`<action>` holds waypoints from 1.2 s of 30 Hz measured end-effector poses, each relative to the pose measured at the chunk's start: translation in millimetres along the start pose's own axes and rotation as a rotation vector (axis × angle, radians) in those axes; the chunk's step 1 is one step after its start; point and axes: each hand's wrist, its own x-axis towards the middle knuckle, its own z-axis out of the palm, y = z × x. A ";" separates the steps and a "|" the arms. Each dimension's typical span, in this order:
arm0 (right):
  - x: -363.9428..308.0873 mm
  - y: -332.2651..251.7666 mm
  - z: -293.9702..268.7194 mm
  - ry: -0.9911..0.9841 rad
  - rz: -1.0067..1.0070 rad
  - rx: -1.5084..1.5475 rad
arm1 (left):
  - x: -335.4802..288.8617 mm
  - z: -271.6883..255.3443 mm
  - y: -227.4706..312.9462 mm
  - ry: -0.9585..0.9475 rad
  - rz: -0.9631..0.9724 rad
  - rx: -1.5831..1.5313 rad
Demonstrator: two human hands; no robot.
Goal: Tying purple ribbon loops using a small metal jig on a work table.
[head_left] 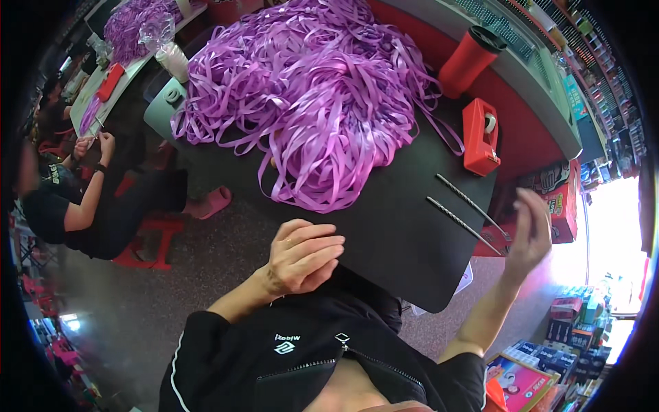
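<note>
My left hand (305, 256) is held at the near edge of the dark table, in front of a big heap of purple ribbons (329, 137). Its fingers are loosely bent and slightly apart, and I see nothing in them; the palm is hidden. Raised past the table's right edge, my right hand (530, 233) has its fingers stretched out and somewhat blurred, with nothing visible in it. It is nearest to two long metal rods with spiral grooves, the far rod (470, 202) and the near rod (456, 221), lying on the tabletop. Neither hand touches the ribbons.
A red tape dispenser (482, 137) and a red tumbler with a black lid (473, 60) stand at the table's right. At left a person (75, 206) sits at a white table (88, 110) holding more purple ribbon. A red stool (154, 244) and stacked boxes (570, 329) stand around.
</note>
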 end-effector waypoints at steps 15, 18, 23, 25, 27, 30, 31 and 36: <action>85.1 -55.1 198.7 -0.757 -0.086 0.097 | -81.9 51.8 -48.2 0.195 0.061 0.376; 85.0 -48.2 203.7 -0.815 -0.122 0.036 | -85.5 56.7 -54.9 0.204 0.127 0.429; 83.5 -31.4 205.1 -0.783 -0.144 -0.056 | -84.7 56.2 -54.8 0.202 0.141 0.439; 83.7 -38.6 206.7 -0.805 -0.063 -0.117 | -85.6 57.1 -54.4 0.197 0.135 0.440; 82.4 -44.1 210.5 -0.826 0.019 -0.175 | -87.2 58.6 -54.7 0.216 0.122 0.441; 84.6 -43.2 210.5 -0.861 -0.003 -0.215 | -85.6 57.7 -53.3 0.216 0.117 0.437; 85.2 -41.1 209.4 -0.855 0.019 -0.144 | -84.9 57.4 -52.9 0.217 0.120 0.440; 82.3 -54.9 192.1 -0.729 0.013 0.043 | -84.0 55.8 -50.0 0.197 0.091 0.426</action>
